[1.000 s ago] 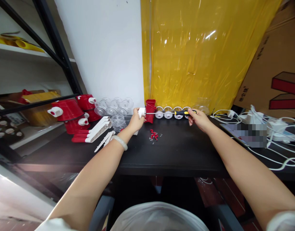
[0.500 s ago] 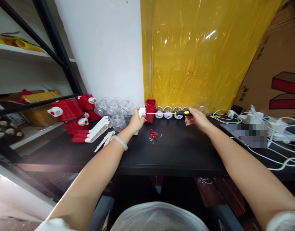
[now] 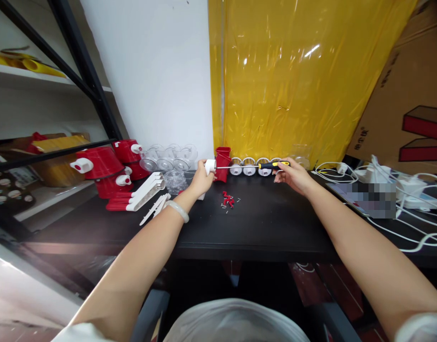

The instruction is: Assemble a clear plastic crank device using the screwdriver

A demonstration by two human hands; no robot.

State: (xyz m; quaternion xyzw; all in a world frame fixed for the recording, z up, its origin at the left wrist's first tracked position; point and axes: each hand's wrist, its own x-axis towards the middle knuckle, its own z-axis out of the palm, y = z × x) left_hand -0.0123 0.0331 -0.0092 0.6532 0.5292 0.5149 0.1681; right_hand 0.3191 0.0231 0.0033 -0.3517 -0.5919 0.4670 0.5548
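Note:
My left hand (image 3: 203, 178) is closed on a small white plastic part (image 3: 210, 166), held above the black table. In my right hand (image 3: 291, 175) is a screwdriver (image 3: 274, 165) with a black and yellow handle, its shaft level and pointing left. The tip meets the white part; whether it sits in a screw is too small to tell. Below, small red pieces and several screws (image 3: 227, 200) lie on the table. Just behind the shaft stands a red plastic part (image 3: 223, 164), beside a row of round white-rimmed pieces (image 3: 249, 166).
At the left are stacked red containers (image 3: 104, 164) with white knobs, white handle-like parts (image 3: 146, 191) and clear plastic discs (image 3: 168, 157). White cables (image 3: 413, 232) and a tablet-like device (image 3: 364, 198) lie at the right. A cardboard box (image 3: 400, 90) leans behind them.
My right hand has shifted slightly to the right along the screwdriver handle, and its fingers have changed position. My left hand and the white part stay in place.

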